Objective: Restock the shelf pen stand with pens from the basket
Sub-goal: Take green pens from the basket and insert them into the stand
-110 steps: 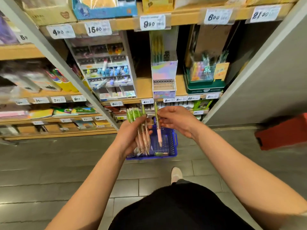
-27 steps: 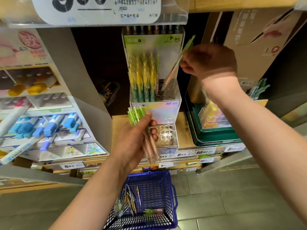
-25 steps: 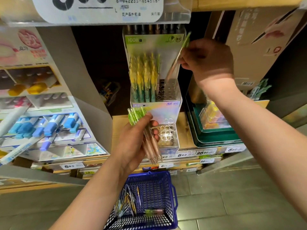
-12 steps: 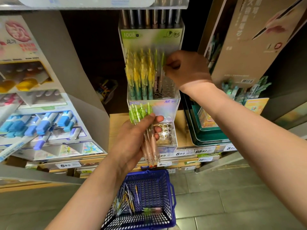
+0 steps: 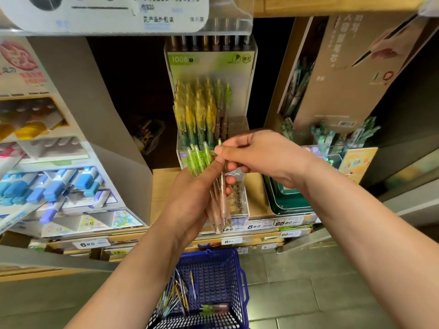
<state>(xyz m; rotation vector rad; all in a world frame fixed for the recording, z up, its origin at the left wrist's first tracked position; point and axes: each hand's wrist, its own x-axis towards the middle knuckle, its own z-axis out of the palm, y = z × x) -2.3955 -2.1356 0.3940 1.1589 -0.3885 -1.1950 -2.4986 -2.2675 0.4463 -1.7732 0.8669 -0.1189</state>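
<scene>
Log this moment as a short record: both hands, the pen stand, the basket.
left hand: grips bunch of pens, green caps up
right hand: fingers pinch the top of one pen in the bunch
pen stand: on the shelf, partly filled, yellow-capped pens on its left side
basket: blue, below the hands, loose pens inside

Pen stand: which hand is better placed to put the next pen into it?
Right, I think. The right hand pinches one pen at the top of the bundle, close before the pen stand. The left hand grips the bundle, so it is busy.
</scene>
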